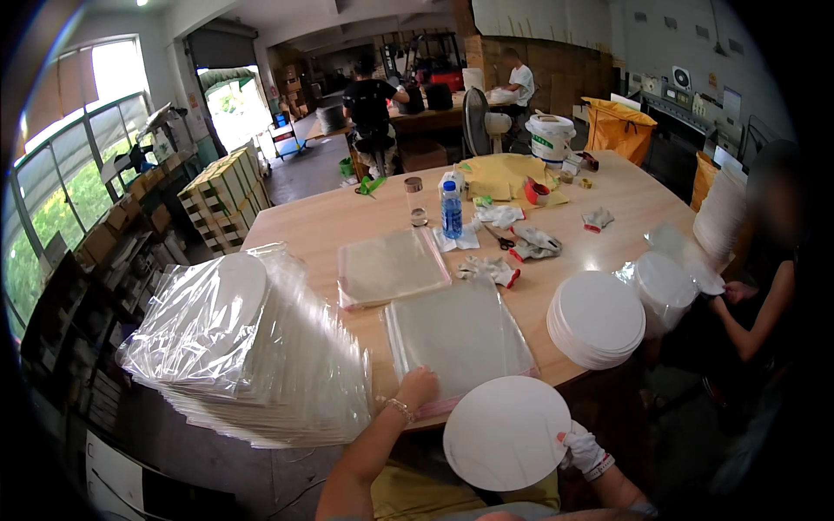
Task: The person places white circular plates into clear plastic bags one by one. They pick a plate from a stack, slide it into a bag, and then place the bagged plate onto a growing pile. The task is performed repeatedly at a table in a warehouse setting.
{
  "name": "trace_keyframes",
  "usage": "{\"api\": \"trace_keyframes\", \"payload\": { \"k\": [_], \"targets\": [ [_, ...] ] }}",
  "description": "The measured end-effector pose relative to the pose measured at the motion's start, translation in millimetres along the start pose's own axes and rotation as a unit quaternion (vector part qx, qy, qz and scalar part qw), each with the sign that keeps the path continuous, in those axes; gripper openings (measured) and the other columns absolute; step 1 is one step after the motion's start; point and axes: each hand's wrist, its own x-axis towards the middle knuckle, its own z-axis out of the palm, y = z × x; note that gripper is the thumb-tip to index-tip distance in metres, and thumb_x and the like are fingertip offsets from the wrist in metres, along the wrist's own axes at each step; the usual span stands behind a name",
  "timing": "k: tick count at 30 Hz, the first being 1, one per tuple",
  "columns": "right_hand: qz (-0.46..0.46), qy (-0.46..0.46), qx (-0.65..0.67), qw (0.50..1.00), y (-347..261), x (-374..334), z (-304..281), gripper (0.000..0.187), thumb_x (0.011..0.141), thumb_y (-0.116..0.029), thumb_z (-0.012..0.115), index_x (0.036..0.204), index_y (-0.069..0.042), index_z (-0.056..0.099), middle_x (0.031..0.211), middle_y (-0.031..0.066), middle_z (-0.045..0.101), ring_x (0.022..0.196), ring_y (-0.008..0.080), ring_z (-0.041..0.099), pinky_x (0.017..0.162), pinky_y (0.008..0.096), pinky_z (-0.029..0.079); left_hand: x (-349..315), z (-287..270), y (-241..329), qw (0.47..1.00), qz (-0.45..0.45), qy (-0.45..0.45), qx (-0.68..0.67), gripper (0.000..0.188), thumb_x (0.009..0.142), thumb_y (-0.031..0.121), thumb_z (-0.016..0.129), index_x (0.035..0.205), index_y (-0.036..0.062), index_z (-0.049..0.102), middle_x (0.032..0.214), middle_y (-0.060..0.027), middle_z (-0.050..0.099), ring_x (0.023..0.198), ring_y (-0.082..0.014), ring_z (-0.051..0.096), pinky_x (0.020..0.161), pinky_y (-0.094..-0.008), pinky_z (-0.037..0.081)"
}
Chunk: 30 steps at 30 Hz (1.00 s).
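Note:
My right hand point(586, 451), in a white glove, grips the right edge of a round white disc point(506, 432) tilted above my lap. At the table's near edge, my bare left hand point(420, 388) has its fingers curled on the near left corner of a stack of clear plastic bags point(460, 334). Its fingertips are partly hidden. Behind lies another pile of clear bags point(393, 266) with a pink edge. To the left rises a tall stack of bagged white discs point(230, 347). A stack of bare white discs point(596, 317) stands at the right.
On the wooden table point(304, 217) are a blue bottle point(452, 213), a glass jar point(417, 204), scissors point(501, 240), work gloves point(536, 243), red tape point(536, 191) and yellow sheets point(499, 174). A co-worker's hand point(738, 293) holds a disc at the right, beside wrapped discs point(665, 291).

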Motion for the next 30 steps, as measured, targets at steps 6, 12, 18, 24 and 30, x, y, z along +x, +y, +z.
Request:
{"api": "trace_keyframes", "payload": {
  "k": [6,12,18,24,30],
  "targets": [
    [0.111,-0.006,0.022,0.994,22.8,12.1,21.3,0.02,0.086,-0.013,0.048,0.106,-0.007,0.05,0.074,0.0026,0.054,0.047,0.0094,0.046,0.04,0.0233,0.037,-7.4,-43.7,31.3,0.985,0.042,0.064,-0.152,0.023,0.08,0.027,0.055,0.083,0.0056,0.063,0.088,-0.0133,0.059,0.089,-0.0273,0.057,0.079,-0.036,0.045],
    [0.097,0.14,0.167,0.971,20.4,27.7,43.8,0.004,0.09,-0.015,0.045,0.093,-0.016,0.047,0.069,-0.0006,0.046,0.047,0.0104,0.041,0.043,0.0264,0.036,-29.0,-22.9,17.4,0.947,-0.044,0.317,-0.005,0.026,0.084,0.026,0.055,0.094,0.0029,0.061,0.092,-0.0153,0.059,0.091,-0.0287,0.057,0.077,-0.0378,0.046],
    [0.075,0.144,0.274,0.948,29.9,39.3,61.4,0.002,0.092,-0.017,0.045,0.092,-0.018,0.046,0.072,-0.0009,0.047,0.055,0.0131,0.045,0.05,0.0291,0.04,-35.2,-36.3,24.6,0.598,-0.306,-0.035,-0.74,0.029,0.089,0.022,0.05,0.108,0.0001,0.053,0.111,-0.0126,0.055,0.092,-0.0241,0.058,0.075,-0.0411,0.049],
    [0.093,0.175,0.285,0.938,29.5,44.4,78.3,0.009,0.092,-0.019,0.048,0.101,-0.019,0.047,0.08,0.0005,0.051,0.061,0.0156,0.049,0.055,0.0324,0.044,-22.2,15.1,139.2,0.462,-0.184,0.389,-0.776,0.028,0.09,0.019,0.049,0.113,0.0024,0.051,0.105,-0.0058,0.058,0.095,-0.022,0.057,0.086,-0.0354,0.045],
    [0.111,0.195,0.237,0.945,19.4,47.5,87.6,0.01,0.091,-0.017,0.048,0.101,-0.019,0.047,0.079,0.0005,0.052,0.059,0.0165,0.049,0.053,0.0326,0.044,-28.6,92.3,181.0,0.82,-0.117,0.178,-0.531,0.031,0.088,0.016,0.054,0.115,0.0021,0.05,0.107,-0.0053,0.058,0.1,-0.0198,0.055,0.09,-0.0345,0.043]
  ]
}}
